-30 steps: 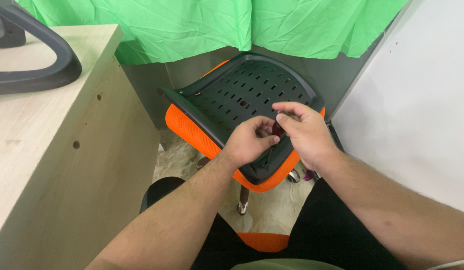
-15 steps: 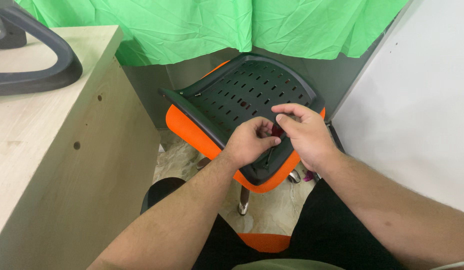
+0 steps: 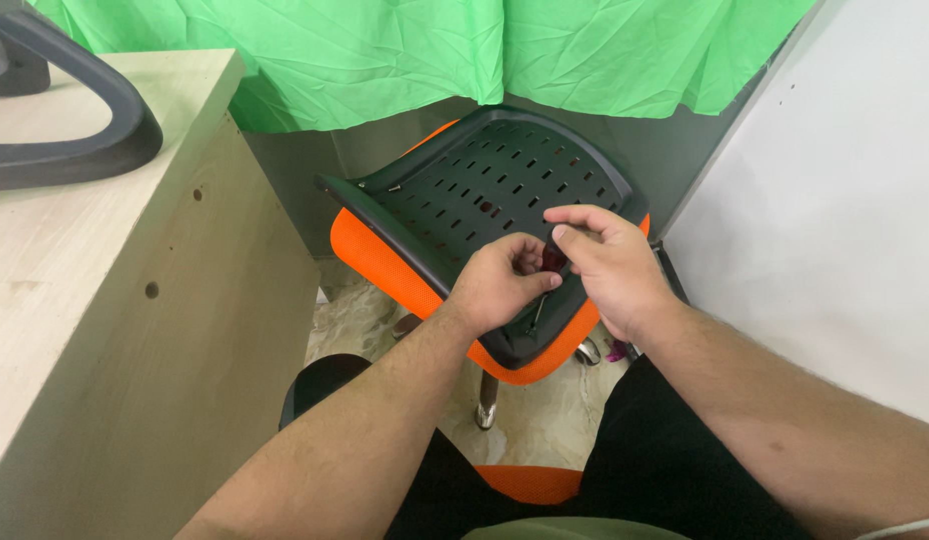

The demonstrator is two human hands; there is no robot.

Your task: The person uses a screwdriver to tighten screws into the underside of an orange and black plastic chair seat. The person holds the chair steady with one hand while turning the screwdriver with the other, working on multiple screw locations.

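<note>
Matt black perforated plastic seat pan point(image 3: 485, 190), orange mesh cloth cushion point(image 3: 370, 250), pale wood-grain desk point(image 3: 95, 290), creased green cloth backdrop point(image 3: 435, 50)

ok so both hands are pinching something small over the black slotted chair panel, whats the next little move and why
Probably lower the small dark piece toward the black slotted panel. Both the left hand and right hand pinch it just above the panel's near edge; what it is cannot be told.

Left of seat panel point(image 3: 485, 200): desk point(image 3: 95, 300), armrest point(image 3: 75, 150) on top. Behind: cloth point(image 3: 435, 50). Right: wall point(image 3: 845, 250). Over near edge: left hand point(image 3: 500, 285), right hand point(image 3: 605, 265), touching.
</note>
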